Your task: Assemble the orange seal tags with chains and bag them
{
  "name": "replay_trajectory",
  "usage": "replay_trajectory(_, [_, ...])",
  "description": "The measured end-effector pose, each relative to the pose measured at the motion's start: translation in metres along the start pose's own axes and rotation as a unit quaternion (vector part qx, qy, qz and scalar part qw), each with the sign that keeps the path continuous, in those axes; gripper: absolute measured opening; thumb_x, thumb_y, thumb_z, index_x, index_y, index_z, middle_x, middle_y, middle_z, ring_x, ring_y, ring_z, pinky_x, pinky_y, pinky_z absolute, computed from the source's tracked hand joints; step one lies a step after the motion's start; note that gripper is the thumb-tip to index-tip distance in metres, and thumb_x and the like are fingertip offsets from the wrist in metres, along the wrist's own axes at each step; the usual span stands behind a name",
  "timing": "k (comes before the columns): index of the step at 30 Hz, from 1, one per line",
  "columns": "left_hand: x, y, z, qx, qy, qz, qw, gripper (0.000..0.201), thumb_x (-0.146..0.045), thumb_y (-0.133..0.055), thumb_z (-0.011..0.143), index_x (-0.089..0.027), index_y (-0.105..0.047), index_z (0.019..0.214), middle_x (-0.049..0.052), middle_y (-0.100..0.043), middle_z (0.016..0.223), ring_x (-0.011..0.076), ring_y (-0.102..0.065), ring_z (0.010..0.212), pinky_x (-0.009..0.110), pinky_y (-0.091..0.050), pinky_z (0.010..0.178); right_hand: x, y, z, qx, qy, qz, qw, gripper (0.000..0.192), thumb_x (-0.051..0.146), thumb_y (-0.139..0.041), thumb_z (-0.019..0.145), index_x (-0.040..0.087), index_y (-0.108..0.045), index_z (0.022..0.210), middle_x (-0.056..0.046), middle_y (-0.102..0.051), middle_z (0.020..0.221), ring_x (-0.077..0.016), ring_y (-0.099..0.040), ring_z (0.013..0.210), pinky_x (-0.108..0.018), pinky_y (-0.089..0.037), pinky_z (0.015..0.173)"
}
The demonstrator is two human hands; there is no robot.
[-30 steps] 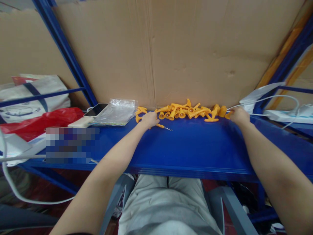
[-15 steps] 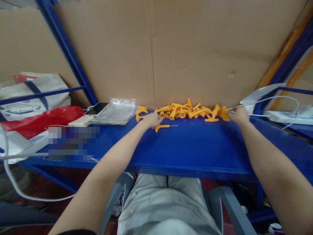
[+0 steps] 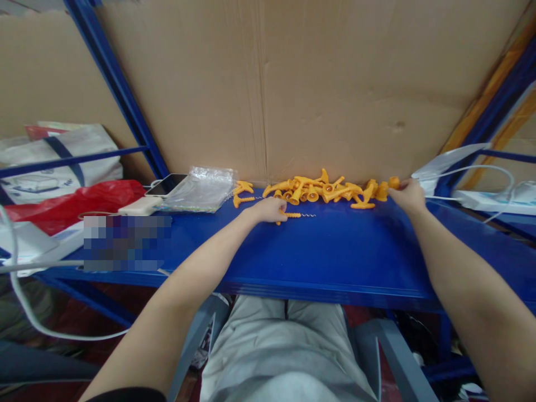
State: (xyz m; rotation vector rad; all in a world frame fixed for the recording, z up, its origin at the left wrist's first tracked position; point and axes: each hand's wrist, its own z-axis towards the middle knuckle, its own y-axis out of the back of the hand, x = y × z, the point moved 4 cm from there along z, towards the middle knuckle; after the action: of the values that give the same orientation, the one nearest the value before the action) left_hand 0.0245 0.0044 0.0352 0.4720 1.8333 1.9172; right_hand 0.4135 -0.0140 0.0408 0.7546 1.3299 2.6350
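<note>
My left hand (image 3: 271, 210) is closed on the handle of an orange corkscrew (image 3: 294, 215). Its threaded stem and thin metal spiral point right, low over the blue table. Far to the right, my right hand (image 3: 408, 196) pinches a small orange bell-shaped piece (image 3: 393, 182) at the end of the heap. Between the hands lies a heap of orange T-handles and bell-shaped sleeves (image 3: 312, 194). Left of my left hand, more orange corkscrews (image 3: 243, 200) lie with their spirals pointing right. My fingers partly hide the held corkscrew's handle.
A blue metal table (image 3: 326, 251) stands against a cardboard wall (image 3: 335, 89). Clear plastic bags (image 3: 205, 190), a phone (image 3: 166, 185), a white box (image 3: 138, 206) and a red bag (image 3: 84, 201) lie to the left. A white cable (image 3: 500, 170) loops at the right.
My left hand has moved slightly right and taken hold of the corkscrew, shifting it right. At my right hand, a bell-shaped orange piece now shows at the fingertips.
</note>
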Motion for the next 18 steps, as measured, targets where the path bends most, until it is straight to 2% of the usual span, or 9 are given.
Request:
replay_trajectory(1, [-0.001,0.0,0.0,-0.009,-0.007,0.0,1.0,0.021,-0.026,-0.061,0.075,-0.02,-0.07,0.093,0.004,-0.074,0.092,0.0219,-0.069,0.087,0.026,-0.048,0.071,0.005,0.002,-0.001,-0.013,-0.03,0.017,0.999,0.026,0.031,-0.056,0.081,0.017,-0.057,0.104,-0.019,-0.066,0.101,-0.0295,-0.061,0.092,-0.038,-0.046,0.076])
replay_trajectory(2, [-0.001,0.0,0.0,-0.017,-0.011,-0.001,1.0,0.022,-0.025,-0.061,0.076,-0.021,-0.07,0.095,0.003,-0.074,0.091,0.022,-0.069,0.088,0.026,-0.048,0.073,0.014,0.003,-0.003,-0.023,-0.019,0.03,0.999,0.03,0.03,-0.057,0.081,0.016,-0.056,0.107,-0.021,-0.065,0.108,-0.0302,-0.061,0.099,-0.039,-0.046,0.082])
replay_trajectory(5, [-0.003,0.004,0.0,-0.069,-0.015,-0.007,0.998,0.027,-0.025,-0.06,0.078,-0.021,-0.07,0.103,0.003,-0.074,0.088,0.0224,-0.069,0.089,0.028,-0.049,0.077,0.048,0.001,-0.009,-0.037,0.081,0.06,0.994,0.031,0.027,-0.057,0.078,0.017,-0.055,0.106,-0.019,-0.064,0.115,-0.0305,-0.06,0.106,-0.04,-0.045,0.088])
replay_trajectory(8, [-0.005,0.01,-0.002,-0.147,-0.013,-0.024,0.989,0.03,-0.027,-0.059,0.081,-0.018,-0.07,0.107,0.006,-0.074,0.091,0.0229,-0.07,0.089,0.029,-0.05,0.079,0.083,-0.007,-0.02,-0.022,0.223,0.078,0.971,0.029,0.026,-0.055,0.077,0.02,-0.056,0.105,-0.016,-0.065,0.113,-0.0306,-0.061,0.105,-0.042,-0.046,0.088])
replay_trajectory(12, [-0.005,0.014,-0.005,-0.194,0.0,-0.046,0.98,0.029,-0.029,-0.061,0.081,-0.016,-0.07,0.105,0.006,-0.075,0.088,0.0217,-0.07,0.084,0.029,-0.05,0.076,0.119,-0.018,-0.047,0.033,0.417,0.057,0.906,0.026,0.024,-0.055,0.078,0.02,-0.06,0.104,-0.016,-0.068,0.109,-0.0325,-0.062,0.106,-0.046,-0.046,0.089])
replay_trajectory(14, [-0.005,0.014,-0.006,-0.201,-0.001,-0.051,0.978,0.029,-0.029,-0.062,0.08,-0.017,-0.07,0.105,0.006,-0.075,0.086,0.0211,-0.07,0.083,0.028,-0.05,0.075,0.129,-0.021,-0.058,0.043,0.455,0.055,0.888,0.027,0.025,-0.053,0.081,0.019,-0.061,0.106,-0.016,-0.069,0.11,-0.0326,-0.063,0.105,-0.047,-0.046,0.088])
replay_trajectory(18, [-0.006,0.015,-0.007,-0.208,-0.003,-0.052,0.977,0.029,-0.029,-0.063,0.08,-0.017,-0.07,0.105,0.006,-0.075,0.088,0.0212,-0.07,0.084,0.028,-0.05,0.075,0.137,-0.023,-0.069,0.042,0.474,0.051,0.878,0.029,0.026,-0.052,0.085,0.019,-0.063,0.111,-0.016,-0.07,0.112,-0.0321,-0.064,0.104,-0.046,-0.047,0.086])
